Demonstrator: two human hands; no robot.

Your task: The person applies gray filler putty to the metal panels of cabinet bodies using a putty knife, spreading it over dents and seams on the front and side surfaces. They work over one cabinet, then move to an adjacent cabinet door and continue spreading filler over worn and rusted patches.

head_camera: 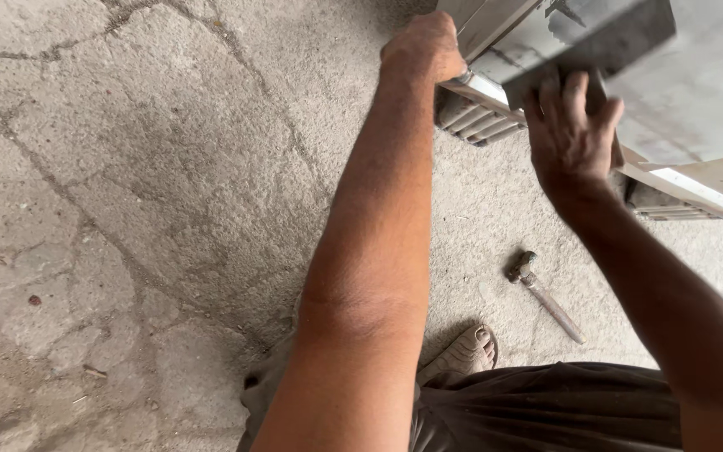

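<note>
Above a cracked grey concrete floor (pixel 144 184), the left hand (pixel 423 46) curls closed around the edge of a grey ribbed metal frame (pixel 495 92) while the right hand (pixel 571 134), fingers spread, presses a dark flat block (pixel 596 38) against it, a small metal hammer (pixel 541 293) lying near a sandalled foot (pixel 462 353).

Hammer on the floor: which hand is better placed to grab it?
Right, probably. The right hand rests open on the dark metal sheet, above the hammer. The left hand is fisted on the frame edge, farther away.
</note>
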